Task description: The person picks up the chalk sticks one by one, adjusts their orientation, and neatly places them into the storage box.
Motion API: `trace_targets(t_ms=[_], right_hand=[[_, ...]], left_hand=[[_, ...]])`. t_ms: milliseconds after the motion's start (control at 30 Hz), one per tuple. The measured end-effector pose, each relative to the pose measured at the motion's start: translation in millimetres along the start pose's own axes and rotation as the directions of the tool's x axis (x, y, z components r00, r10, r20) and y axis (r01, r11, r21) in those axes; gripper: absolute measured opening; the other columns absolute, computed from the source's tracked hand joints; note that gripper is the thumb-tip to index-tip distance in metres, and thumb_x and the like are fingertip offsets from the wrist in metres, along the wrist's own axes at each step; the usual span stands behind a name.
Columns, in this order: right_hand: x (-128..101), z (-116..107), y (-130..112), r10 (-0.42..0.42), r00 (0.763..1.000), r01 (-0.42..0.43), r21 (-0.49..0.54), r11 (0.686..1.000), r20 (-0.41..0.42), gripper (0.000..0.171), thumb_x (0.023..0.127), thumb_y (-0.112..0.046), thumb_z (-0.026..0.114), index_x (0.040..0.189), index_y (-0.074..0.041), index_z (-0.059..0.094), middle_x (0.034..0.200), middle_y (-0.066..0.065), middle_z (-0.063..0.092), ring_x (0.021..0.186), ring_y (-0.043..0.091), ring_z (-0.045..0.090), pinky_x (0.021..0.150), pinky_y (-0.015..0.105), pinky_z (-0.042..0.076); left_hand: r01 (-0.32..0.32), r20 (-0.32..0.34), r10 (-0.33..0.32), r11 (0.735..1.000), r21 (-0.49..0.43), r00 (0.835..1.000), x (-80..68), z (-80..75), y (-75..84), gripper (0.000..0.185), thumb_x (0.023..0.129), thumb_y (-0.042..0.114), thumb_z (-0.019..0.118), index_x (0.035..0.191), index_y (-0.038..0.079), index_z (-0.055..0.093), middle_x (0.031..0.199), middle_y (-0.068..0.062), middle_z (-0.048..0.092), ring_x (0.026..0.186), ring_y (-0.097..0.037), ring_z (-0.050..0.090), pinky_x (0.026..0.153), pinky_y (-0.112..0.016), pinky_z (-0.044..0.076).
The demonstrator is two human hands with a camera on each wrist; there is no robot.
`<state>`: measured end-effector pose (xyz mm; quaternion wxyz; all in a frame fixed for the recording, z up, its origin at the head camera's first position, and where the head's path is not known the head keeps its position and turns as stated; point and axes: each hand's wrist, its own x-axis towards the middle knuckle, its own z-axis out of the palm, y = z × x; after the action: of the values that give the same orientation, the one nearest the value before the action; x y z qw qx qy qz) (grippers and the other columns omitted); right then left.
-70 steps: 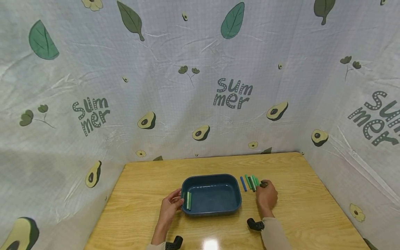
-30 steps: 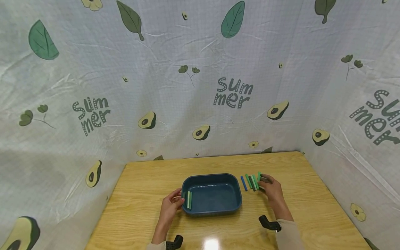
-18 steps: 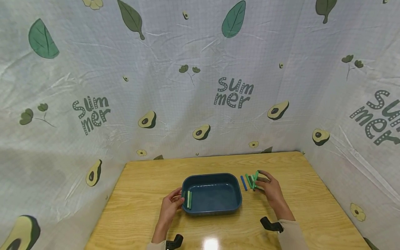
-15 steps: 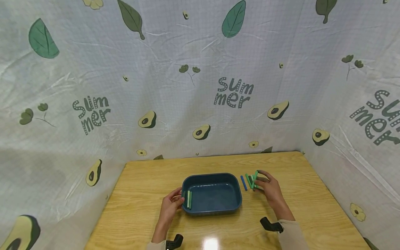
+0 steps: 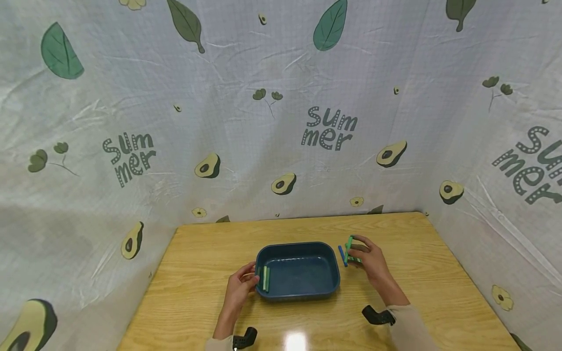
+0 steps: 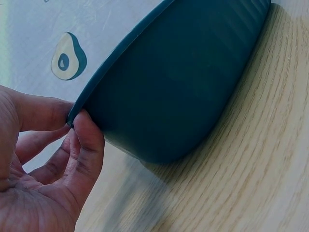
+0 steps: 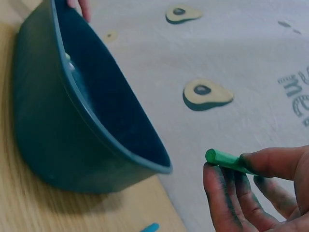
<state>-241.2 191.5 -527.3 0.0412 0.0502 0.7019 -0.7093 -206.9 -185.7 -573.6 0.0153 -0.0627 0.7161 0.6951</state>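
I see a wooden table hemmed in on three sides by a white sheet printed with avocados, leaves and the word "summer". A blue tray sits near the middle of it.

My right hand is just right of the tray, lifted a little, pinching a green stick between thumb and fingertips. From the head view the stick's long axis runs roughly away from me, tilted slightly, its free end toward the far edge of the table. A blue stick lies on the wood just beside it, between hand and tray, pointing much the same way. More green sticks under the hand are mostly hidden.

My left hand grips the tray's left rim, thumb over the edge, fingers curled beneath. Two pale green sticks lie inside, along the left wall.

The right wrist view shows the green stick end-on, aimed at the tray, with smudged fingertips under it. The left wrist view shows only the tray's ribbed outer wall and the thumb and finger clamped on the rim.
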Motion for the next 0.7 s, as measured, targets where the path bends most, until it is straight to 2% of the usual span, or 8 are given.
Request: trace_targets(t_ms=[200, 367, 500, 700], right_hand=[[1.5, 10.0, -3.9, -0.006, 0.999, 0.006, 0.003, 1.0, 0.041, 0.055, 0.095, -0.009, 0.061, 0.147, -0.006, 0.04, 0.125, 0.017, 0.06, 0.089, 0.014, 0.069, 0.096, 0.056, 0.05], [2.1, 19.4, -9.7, -0.018, 0.996, 0.018, 0.006, 1.0, 0.084, 0.056, 0.094, -0.009, 0.062, 0.146, -0.004, 0.041, 0.125, 0.02, 0.06, 0.091, 0.013, 0.067, 0.098, 0.057, 0.048], [1.8, 27.8, -14.2, -0.011, 0.993, 0.01, 0.011, 1.0, 0.116, 0.055, 0.095, -0.009, 0.061, 0.146, -0.005, 0.04, 0.128, 0.021, 0.058, 0.094, 0.012, 0.067, 0.098, 0.054, 0.049], [2.9, 41.0, -18.7, 0.002, 0.988, -0.007, 0.031, 1.0, 0.154, 0.054, 0.095, -0.007, 0.061, 0.145, -0.005, 0.04, 0.127, 0.02, 0.057, 0.095, 0.016, 0.067, 0.091, 0.046, 0.055]], left_hand=[[0.024, 0.007, -0.024, 1.0, -0.002, 1.0, 2.8, -0.1, -1.7, 0.049, 0.092, -0.003, 0.061, 0.14, -0.002, 0.05, 0.127, -0.026, 0.053, 0.088, -0.008, 0.058, 0.065, -0.026, 0.054], [0.031, 0.009, -0.031, 1.0, 0.004, 0.999, 1.9, 0.2, -0.9, 0.05, 0.092, -0.003, 0.061, 0.141, -0.002, 0.05, 0.127, -0.026, 0.053, 0.089, -0.009, 0.058, 0.066, -0.027, 0.054], [0.022, -0.002, -0.022, 1.0, 0.012, 1.0, -0.9, 0.2, 2.1, 0.049, 0.092, -0.002, 0.062, 0.14, -0.001, 0.051, 0.126, -0.025, 0.053, 0.088, -0.009, 0.058, 0.065, -0.026, 0.054], [0.002, -0.006, -0.002, 1.0, 0.014, 1.0, -1.7, -0.1, 2.3, 0.048, 0.091, -0.001, 0.063, 0.138, 0.0, 0.053, 0.123, -0.025, 0.054, 0.086, -0.008, 0.058, 0.064, -0.025, 0.054]])
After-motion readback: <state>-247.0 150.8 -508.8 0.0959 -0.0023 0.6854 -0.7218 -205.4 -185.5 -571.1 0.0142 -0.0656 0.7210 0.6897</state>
